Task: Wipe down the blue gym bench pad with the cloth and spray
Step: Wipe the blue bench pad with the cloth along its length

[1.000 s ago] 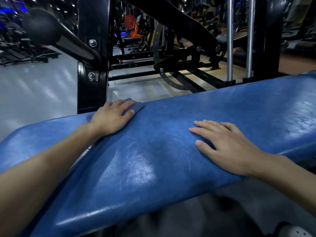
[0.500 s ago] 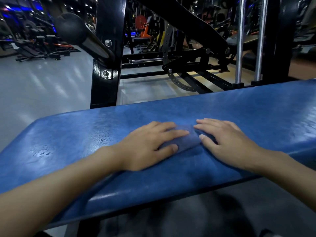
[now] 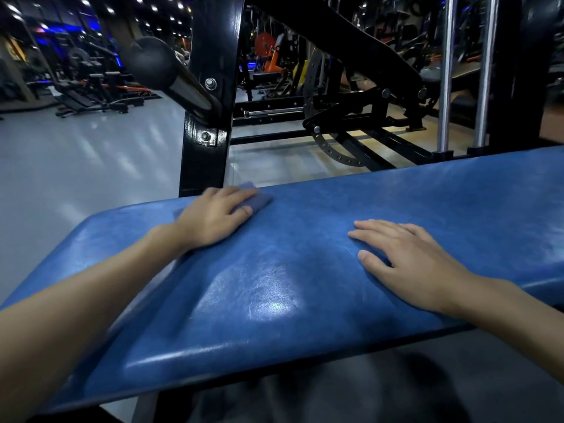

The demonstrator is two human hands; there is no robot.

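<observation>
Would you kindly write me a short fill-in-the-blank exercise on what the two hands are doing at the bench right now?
1. The left hand presses the cloth flat onto the ____ bench pad.
2. The right hand lies flat on the pad and holds ____.
3. Just behind the cloth stands a ____ upright post of the machine frame.

Missing words: blue; nothing; black.

No words, numbers or labels to read. Nothing printed on the blue pad [image 3: 305, 245], nothing on the black post [image 3: 213, 41] behind it. Far machines past the post too dark and small to tell.
</observation>
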